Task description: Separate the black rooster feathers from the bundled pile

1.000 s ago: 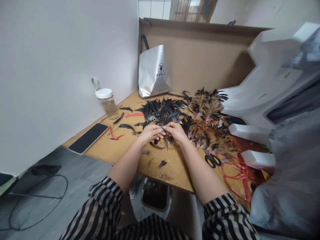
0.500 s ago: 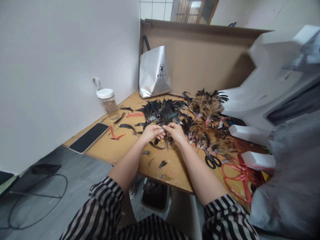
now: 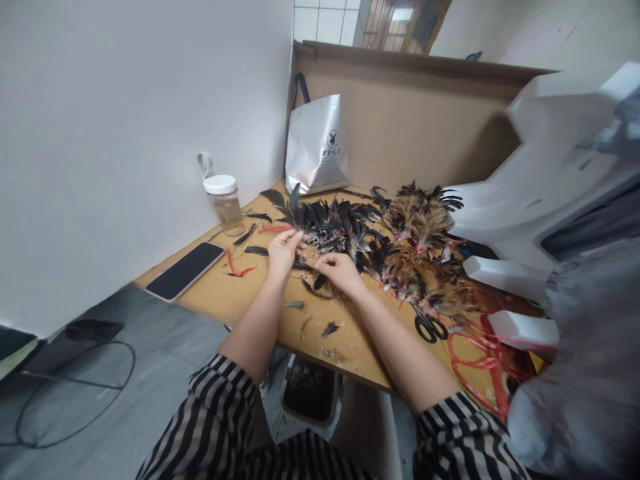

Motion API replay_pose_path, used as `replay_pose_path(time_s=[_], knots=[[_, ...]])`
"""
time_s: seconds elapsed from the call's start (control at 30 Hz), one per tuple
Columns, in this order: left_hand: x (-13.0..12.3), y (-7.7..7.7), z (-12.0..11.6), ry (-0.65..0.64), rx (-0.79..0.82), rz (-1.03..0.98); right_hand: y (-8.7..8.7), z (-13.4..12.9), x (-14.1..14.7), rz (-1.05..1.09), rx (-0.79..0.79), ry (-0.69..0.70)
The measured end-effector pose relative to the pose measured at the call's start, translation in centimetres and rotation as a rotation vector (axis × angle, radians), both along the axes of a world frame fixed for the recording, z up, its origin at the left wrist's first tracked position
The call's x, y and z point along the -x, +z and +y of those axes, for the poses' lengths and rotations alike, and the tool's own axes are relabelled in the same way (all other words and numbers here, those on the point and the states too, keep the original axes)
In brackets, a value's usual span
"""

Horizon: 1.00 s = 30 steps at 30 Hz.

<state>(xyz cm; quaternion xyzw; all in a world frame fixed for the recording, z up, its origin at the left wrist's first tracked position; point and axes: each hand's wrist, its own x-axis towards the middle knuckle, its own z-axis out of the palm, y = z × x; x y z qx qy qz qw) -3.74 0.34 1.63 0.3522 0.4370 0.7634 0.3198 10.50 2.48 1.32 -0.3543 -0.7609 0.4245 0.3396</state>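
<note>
My left hand [image 3: 283, 253] is pinched closed at the left edge of the black feather pile [image 3: 337, 223]. A dark, green-sheened feather [image 3: 296, 205] stands up from its fingertips. Just to the right and lower, my right hand [image 3: 343, 273] has thumb and forefinger pressed together; anything between them is too small to make out. The two hands are apart. Brown feather bundles [image 3: 423, 277], with pinkish-red ties at their bases, lie right of my right hand. Loose dark feathers [image 3: 314, 288] are scattered below and left of the pile.
Black-handled scissors [image 3: 431, 327] and red plastic strips [image 3: 480, 363] lie at the right. A phone [image 3: 185, 271] and a lidded jar [image 3: 226, 207] stand left. Behind are a silver bag [image 3: 320, 147] and a cardboard panel [image 3: 415, 127]. A bin [image 3: 310, 393] sits below the table edge.
My hands, together half a second ago, have separated. The left has moved up and left with the feather, now raised; the right has drawn slightly down. The view has shifted a little.
</note>
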Motion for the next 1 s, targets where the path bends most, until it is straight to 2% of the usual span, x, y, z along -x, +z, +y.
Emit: replay_pose_path(time_s=[0.1, 0.27, 0.4, 0.53, 0.63, 0.73, 0.87, 0.93, 1.0], knots=[[1.0, 0.3, 0.0, 0.132, -0.050, 0.001, 0.1, -1.6, 2.0, -0.311, -0.188, 0.118], [2.0, 0.9, -0.2, 0.232, -0.114, 0.006, 0.4, -3.9, 6.3, -0.647, -0.413, 0.032], [2.1, 1.5, -0.3, 0.279, -0.106, 0.006, 0.1, -3.9, 8.9, -0.768, -0.407, -0.019], [2.3, 1.6, -0.2, 0.273, -0.099, -0.015, 0.0, -2.5, 8.7, -0.787, -0.346, -0.063], [2.4, 1.4, 0.2, 0.242, -0.095, -0.037, 0.3, -0.6, 6.1, -0.599, -0.276, -0.158], [2.0, 0.9, 1.0, 0.174, -0.067, -0.065, 0.7, 1.6, 2.7, -0.185, -0.053, -0.133], [0.3, 0.2, 2.4, -0.063, 0.002, -0.080, 0.5, 3.6, -0.3, 0.312, 0.334, -0.199], [-0.7, -0.1, 3.0, -0.201, 0.055, -0.086, 0.2, 4.0, -0.8, 0.466, 0.420, -0.187], [-1.5, -0.5, 3.2, -0.304, 0.101, -0.095, -0.2, 4.0, -0.8, 0.558, 0.436, -0.179]])
